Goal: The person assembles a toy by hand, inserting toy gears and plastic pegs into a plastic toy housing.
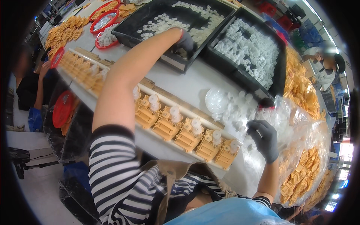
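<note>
My left hand (185, 45), in a grey glove, reaches over into the near corner of a black tray (125, 31) of white plastic gears (161, 24). Its fingers point down and are mostly hidden, so their grip does not show. On the right, my grey-gloved right hand (264, 139) is held over loose white parts (240, 108), fingers curled inward; anything between the fingertips is too small to make out. Between my arms, a row of yellow plastic housings (167, 125) stands along a pale rail, and white gears (175, 112) sit on them.
A second black tray (240, 66) holds many small white parts. Beside the loose parts is a clear round dish (216, 100). Yellow housings fill a clear plastic bag (300, 176) at right. Red bowls (107, 39) stand far left. Other people work at both sides.
</note>
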Demonstrator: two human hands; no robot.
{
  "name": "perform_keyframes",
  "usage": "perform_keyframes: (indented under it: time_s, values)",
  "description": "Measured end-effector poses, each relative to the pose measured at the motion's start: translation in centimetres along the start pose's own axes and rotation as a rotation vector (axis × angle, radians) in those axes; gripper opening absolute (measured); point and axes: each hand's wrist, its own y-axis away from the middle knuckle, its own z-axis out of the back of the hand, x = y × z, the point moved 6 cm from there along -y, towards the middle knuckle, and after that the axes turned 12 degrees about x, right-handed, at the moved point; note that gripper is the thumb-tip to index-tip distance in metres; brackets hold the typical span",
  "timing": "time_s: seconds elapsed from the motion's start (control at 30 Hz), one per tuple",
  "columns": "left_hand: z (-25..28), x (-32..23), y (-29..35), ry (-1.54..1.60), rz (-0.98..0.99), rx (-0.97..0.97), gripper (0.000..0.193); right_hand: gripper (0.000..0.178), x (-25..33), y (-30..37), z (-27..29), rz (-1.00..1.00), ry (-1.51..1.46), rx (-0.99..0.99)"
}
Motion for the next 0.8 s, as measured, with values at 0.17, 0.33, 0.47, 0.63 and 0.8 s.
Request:
perform_keyframes:
  time_s: [0.17,0.33,0.47,0.63,0.8]
  values:
    - [-1.4,-1.3,2.8,-0.139,0.062,0.015,0.041,0.018,0.5,0.4,-0.5,0.058,0.018,0.04]
    - [-1.6,0.4,-1.3,-0.337,0.009,-0.083,0.031,0.014,0.6,1.1,-0.8,0.03,-0.01,-0.001]
    - [-1.2,-0.7,1.4,-0.157,-0.042,-0.264,0.03,0.014,0.9,1.6,-0.7,0.015,-0.021,-0.011]
    - [-0.9,4.5,-0.4,-0.023,-0.296,-0.355,0.029,0.015,1.7,1.3,-0.9,0.026,-0.013,-0.006]
    - [-0.7,5.0,2.7,0.525,-0.646,-0.458,0.024,0.015,2.3,-0.6,-0.6,0.042,-0.02,0.042]
